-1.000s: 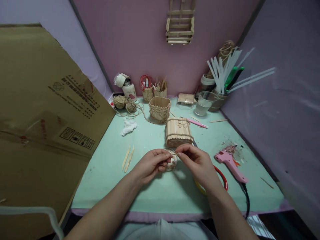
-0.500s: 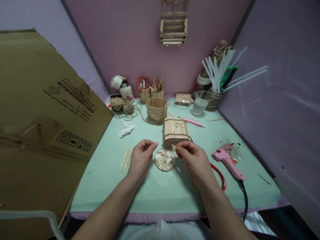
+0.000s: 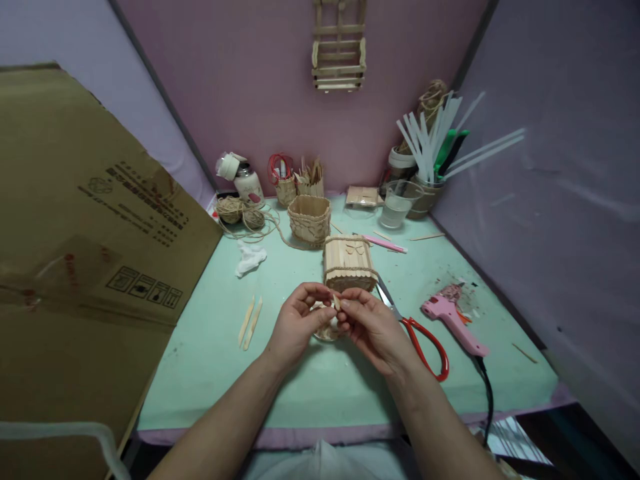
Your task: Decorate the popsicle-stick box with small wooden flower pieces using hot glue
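Note:
My left hand and my right hand meet above a small round dish. Between their fingertips is a small pale wood chip, pinched by the right and also gripped at its edge by the left. More chips lie in the dish, mostly covered by my fingers. Just beyond, a wooden stick box lies on its side, trimmed with twine and bearing small petal-shaped pieces. Red-handled scissors rest beside my right hand, blades toward the box.
A pink glue gun lies at right with its black cord. Two wooden sticks and a crumpled tissue are at left. Behind stand a wooden basket, twine balls and a cup of water. A large cardboard box borders the left.
My hands have come together over the dish; the left has moved right to the chip held by the right. More of the scissors shows now. The view has shifted slightly.

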{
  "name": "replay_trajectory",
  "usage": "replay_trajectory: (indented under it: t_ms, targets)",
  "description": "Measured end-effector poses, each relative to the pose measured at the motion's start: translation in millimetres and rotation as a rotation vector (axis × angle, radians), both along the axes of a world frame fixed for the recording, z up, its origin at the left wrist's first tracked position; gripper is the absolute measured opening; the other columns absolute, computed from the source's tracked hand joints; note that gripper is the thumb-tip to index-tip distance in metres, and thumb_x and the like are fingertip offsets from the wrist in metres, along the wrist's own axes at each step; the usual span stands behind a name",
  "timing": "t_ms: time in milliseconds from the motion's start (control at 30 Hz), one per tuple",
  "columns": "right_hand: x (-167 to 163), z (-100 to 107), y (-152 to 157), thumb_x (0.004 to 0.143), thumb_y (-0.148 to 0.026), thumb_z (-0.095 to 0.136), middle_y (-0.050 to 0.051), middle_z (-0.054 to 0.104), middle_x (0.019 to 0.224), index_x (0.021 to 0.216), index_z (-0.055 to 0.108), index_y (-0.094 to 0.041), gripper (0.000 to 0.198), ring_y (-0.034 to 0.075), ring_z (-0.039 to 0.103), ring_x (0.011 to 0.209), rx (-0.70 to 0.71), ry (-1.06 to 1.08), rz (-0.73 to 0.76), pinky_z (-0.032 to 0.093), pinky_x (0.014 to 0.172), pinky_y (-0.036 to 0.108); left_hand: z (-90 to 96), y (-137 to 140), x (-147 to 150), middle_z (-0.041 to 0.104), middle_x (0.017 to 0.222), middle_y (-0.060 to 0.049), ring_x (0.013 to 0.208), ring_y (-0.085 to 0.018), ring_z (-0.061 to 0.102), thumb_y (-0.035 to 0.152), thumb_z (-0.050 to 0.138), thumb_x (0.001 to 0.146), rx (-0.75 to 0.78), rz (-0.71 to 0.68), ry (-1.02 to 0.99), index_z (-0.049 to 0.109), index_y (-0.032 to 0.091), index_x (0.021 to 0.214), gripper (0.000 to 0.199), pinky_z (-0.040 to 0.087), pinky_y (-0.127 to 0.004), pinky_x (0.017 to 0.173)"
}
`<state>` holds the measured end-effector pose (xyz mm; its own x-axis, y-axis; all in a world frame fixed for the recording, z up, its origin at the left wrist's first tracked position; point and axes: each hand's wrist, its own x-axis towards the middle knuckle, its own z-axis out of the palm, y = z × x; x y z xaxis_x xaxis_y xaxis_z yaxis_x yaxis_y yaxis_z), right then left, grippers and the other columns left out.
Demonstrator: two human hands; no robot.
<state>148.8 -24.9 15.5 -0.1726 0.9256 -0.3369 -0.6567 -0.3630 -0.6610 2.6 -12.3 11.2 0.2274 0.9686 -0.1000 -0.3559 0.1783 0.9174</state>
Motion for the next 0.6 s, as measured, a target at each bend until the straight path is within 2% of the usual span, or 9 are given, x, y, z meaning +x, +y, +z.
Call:
replay_trajectory:
  t_ms: [133, 267, 367, 433, 500, 533, 600]
  targets:
    - [-2, -1, 0, 0.062, -0.025, 0.087, -0.003, 0.066, 0.063, 0.083, 0.058, -0.018, 0.037, 0.007, 0.057, 0.055, -0.014, 0.004, 0.012, 0.045, 0.054, 0.016, 0.8, -1, 1, 0.067, 0.090, -0.002, 0.076, -0.014, 0.064, 0.023, 0.081, 0.069, -0.007, 0.011, -0.011, 0.062, 0.018, 0.092, 0.031, 0.053, -0.027, 0.072]
    - [-6, -2, -2, 0.063, -0.028, 0.087, -0.004, 0.064, 0.062, 0.082, 0.058, -0.018, 0.036, 0.007, 0.057, 0.056, -0.006, -0.015, 0.022, 0.045, 0.055, 0.017, 1.3, -3, 2, 0.067, 0.087, -0.001, 0.075, -0.013, 0.064, 0.022, 0.081, 0.068, -0.001, 0.042, -0.014, 0.063, 0.019, 0.089, 0.028, 0.052, -0.025, 0.072]
    - [1, 2, -7, 0.070, -0.037, 0.081, 0.000, 0.068, 0.073, 0.086, 0.059, -0.019, 0.033, 0.010, 0.061, 0.063, 0.082, -0.162, 0.071, 0.047, 0.060, 0.022, 1.9, -2, 2, 0.068, 0.086, -0.001, 0.079, -0.014, 0.063, 0.021, 0.082, 0.067, -0.007, 0.069, -0.041, 0.063, 0.019, 0.090, 0.029, 0.051, -0.024, 0.073]
    - [18, 5, -14, 0.077, -0.043, 0.073, 0.004, 0.070, 0.085, 0.090, 0.062, -0.019, 0.029, 0.014, 0.063, 0.072, 0.206, -0.434, 0.060, 0.049, 0.066, 0.026, 3.1, -1, 0, 0.069, 0.085, -0.002, 0.079, -0.014, 0.063, 0.021, 0.082, 0.066, -0.033, 0.091, -0.074, 0.064, 0.019, 0.091, 0.030, 0.050, -0.024, 0.073]
    - [47, 5, -22, 0.081, -0.045, 0.067, 0.007, 0.069, 0.092, 0.094, 0.064, -0.020, 0.029, 0.019, 0.064, 0.081, 0.317, -0.839, -0.052, 0.050, 0.072, 0.032, 4.8, 1, -3, 0.069, 0.083, -0.001, 0.078, -0.012, 0.063, 0.019, 0.083, 0.065, -0.078, 0.109, -0.110, 0.064, 0.019, 0.090, 0.031, 0.050, -0.022, 0.073]
    - [64, 3, -26, 0.081, -0.047, 0.065, 0.007, 0.068, 0.090, 0.096, 0.064, -0.021, 0.031, 0.021, 0.063, 0.080, 0.320, -1.059, -0.180, 0.050, 0.071, 0.034, 5.8, 1, -4, 0.068, 0.082, -0.001, 0.077, -0.012, 0.063, 0.019, 0.083, 0.064, -0.107, 0.114, -0.128, 0.064, 0.019, 0.089, 0.031, 0.050, -0.021, 0.073]
    - [103, -5, -33, 0.081, -0.051, 0.062, 0.011, 0.067, 0.099, 0.104, 0.063, -0.019, 0.039, 0.026, 0.063, 0.086, 0.268, -1.507, -0.390, 0.049, 0.078, 0.041, 7.4, 3, -8, 0.068, 0.080, 0.000, 0.075, -0.011, 0.063, 0.019, 0.084, 0.062, -0.173, 0.110, -0.166, 0.065, 0.018, 0.088, 0.033, 0.051, -0.021, 0.073]
